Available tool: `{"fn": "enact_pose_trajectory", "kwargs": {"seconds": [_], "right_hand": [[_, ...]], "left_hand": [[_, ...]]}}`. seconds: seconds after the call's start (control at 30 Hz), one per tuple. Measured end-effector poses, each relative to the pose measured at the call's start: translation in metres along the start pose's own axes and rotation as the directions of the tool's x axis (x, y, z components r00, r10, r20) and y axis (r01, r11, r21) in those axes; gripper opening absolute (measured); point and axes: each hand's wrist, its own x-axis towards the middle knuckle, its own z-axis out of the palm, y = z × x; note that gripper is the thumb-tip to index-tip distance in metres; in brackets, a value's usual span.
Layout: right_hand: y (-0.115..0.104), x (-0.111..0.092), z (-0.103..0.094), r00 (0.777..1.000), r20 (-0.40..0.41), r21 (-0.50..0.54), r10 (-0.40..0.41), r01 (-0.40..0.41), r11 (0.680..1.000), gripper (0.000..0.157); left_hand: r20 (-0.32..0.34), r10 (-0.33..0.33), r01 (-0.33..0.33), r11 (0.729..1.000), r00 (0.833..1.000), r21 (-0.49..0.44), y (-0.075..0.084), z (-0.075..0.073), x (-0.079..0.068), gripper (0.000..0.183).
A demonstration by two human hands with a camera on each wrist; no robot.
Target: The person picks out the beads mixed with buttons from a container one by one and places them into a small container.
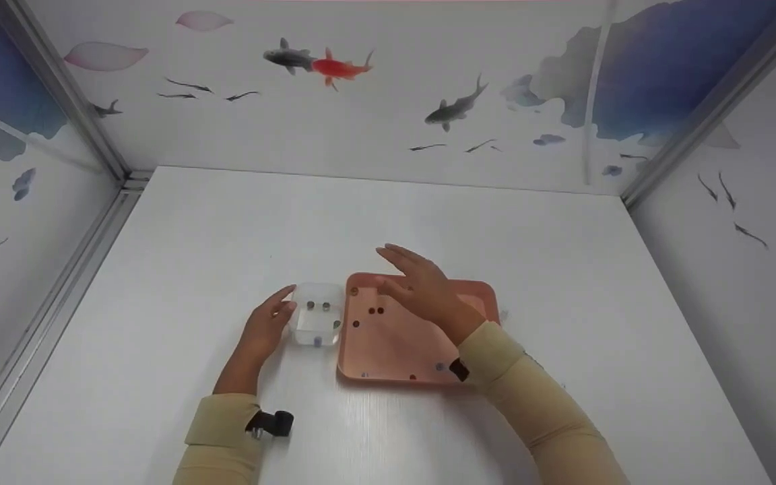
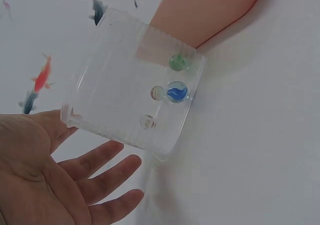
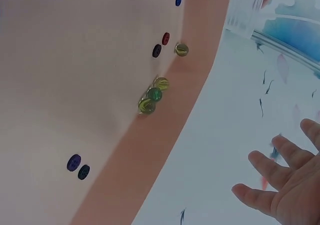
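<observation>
A clear plastic container stands beside the left edge of a pink tray. My left hand is at the container's left side, fingers loosely extended along its wall. Inside lie several glass marbles, among them a green marble and a blue-swirled marble. Above the tray's upper part hovers my right hand, fingers spread and holding nothing. Along the tray's inner edge sit several marbles, including a green marble and a yellow-swirled marble. A purple button and a red button lie among several others.
The white table carries the tray and container. A back wall printed with fish and panels at both sides enclose it. A black wrist camera sticks out from the left sleeve.
</observation>
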Motion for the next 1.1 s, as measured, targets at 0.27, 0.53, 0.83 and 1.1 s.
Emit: {"fn": "enact_pose_trajectory", "kwargs": {"seconds": [0.27, 0.53, 0.83, 1.1], "right_hand": [[0.007, 0.0, -0.005, 0.996, 0.036, 0.05, 0.084, -0.086, 0.995, 0.056], [0.015, -0.001, -0.008, 0.99, 0.033, 0.055, 0.139, -0.141, 0.989, 0.058], [0.025, -0.003, -0.006, 0.989, -0.002, 0.075, 0.149, -0.148, 0.986, 0.057], [0.032, -0.005, -0.005, 0.982, -0.004, 0.14, 0.19, -0.187, 0.972, 0.056]], "left_hand": [[0.002, -0.002, 0.002, 1.0, 1.0, 0.006, 0.002, -0.001, 0.0, 0.048], [0.001, -0.007, 0.007, 1.0, 1.0, 0.016, 0.001, -0.002, 0.001, 0.048], [-0.011, 0.002, -0.002, 1.0, 1.0, 0.027, 0.0, 0.0, 0.001, 0.048], [-0.014, -0.002, 0.003, 1.0, 1.0, 0.024, 0.001, 0.001, -0.001, 0.048]]}}
